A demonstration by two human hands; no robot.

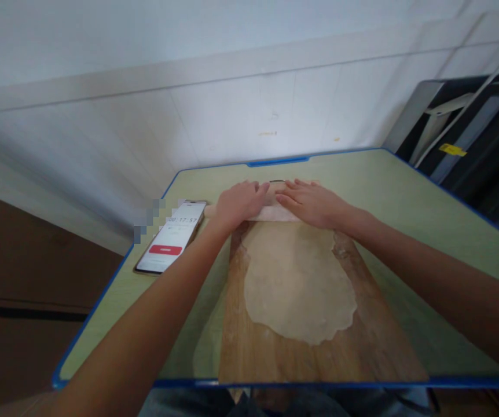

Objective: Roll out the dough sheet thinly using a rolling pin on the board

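Observation:
A thin sheet of dough (299,284) with a wavy edge lies on a wooden board (249,362). Its far end appears to be wrapped around a rolling pin, whose pale left end (210,211) sticks out beside my left hand. My left hand (243,202) rests on the left part of the dough-covered pin, its fingers stretched forward. On the right part lies my right hand (308,201), flat, with fingers extended and pointing inward. Both palms hide much of the pin. A small dark slot shows at the board's far edge, beyond the hands.
A phone (173,234) showing a running timer lies left of the board, close to my left forearm. The light-green table (406,202) has a blue rim. Behind it stands a white wall (241,121); dark folded items (484,133) lean at the right.

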